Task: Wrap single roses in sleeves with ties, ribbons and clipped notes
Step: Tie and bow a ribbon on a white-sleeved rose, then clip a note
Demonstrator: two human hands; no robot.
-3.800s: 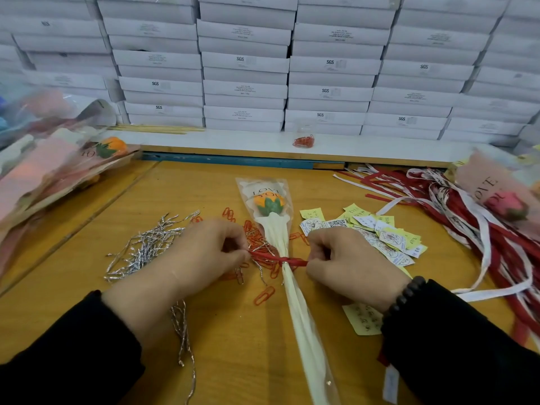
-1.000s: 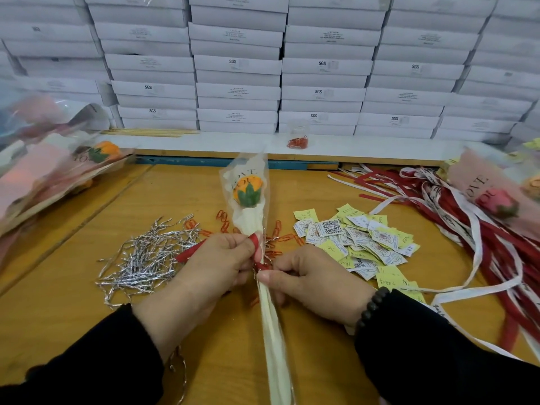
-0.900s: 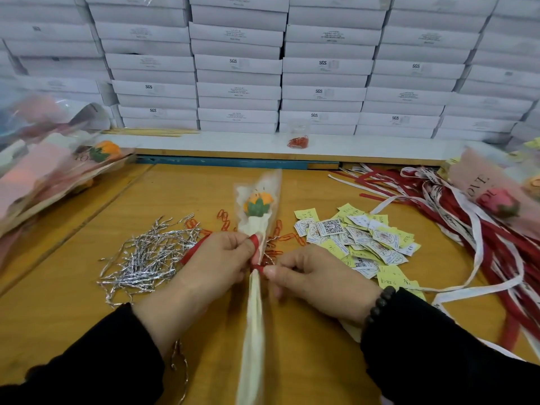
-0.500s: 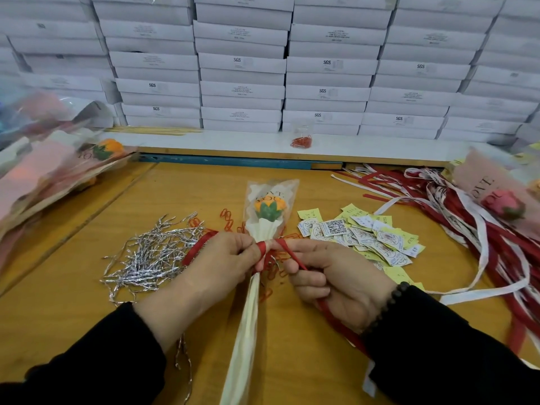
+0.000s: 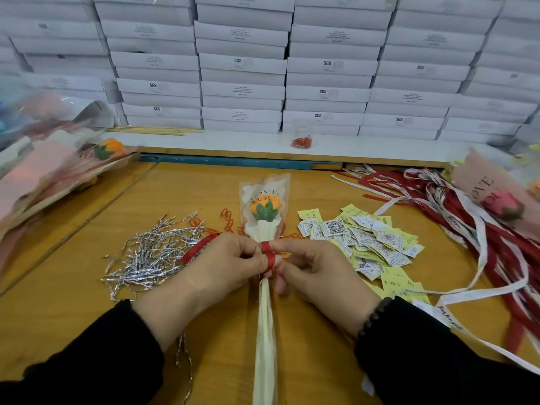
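Wooden table (image 5: 87,287): both hands apparently pinch red ribbon (image 5: 270,257) round sleeved rose (image 5: 264,209).

Even, fairly bright light falls from above — probably diffuse indoor lamps, though no source shows. Shadows are soft and short: a faint one under the left hand (image 5: 222,267) and right hand (image 5: 318,273) on the tabletop (image 5: 73,287), which has a dull sheen but no hard glare. The wide lens bows the stacked white boxes (image 5: 242,68) at the frame's sides. The centre is reasonably sharp; the wrapped bouquets (image 5: 52,168) at far left are smeared and hazy, and the ribbons (image 5: 496,244) at right blur towards the edge — compression softens fine print.
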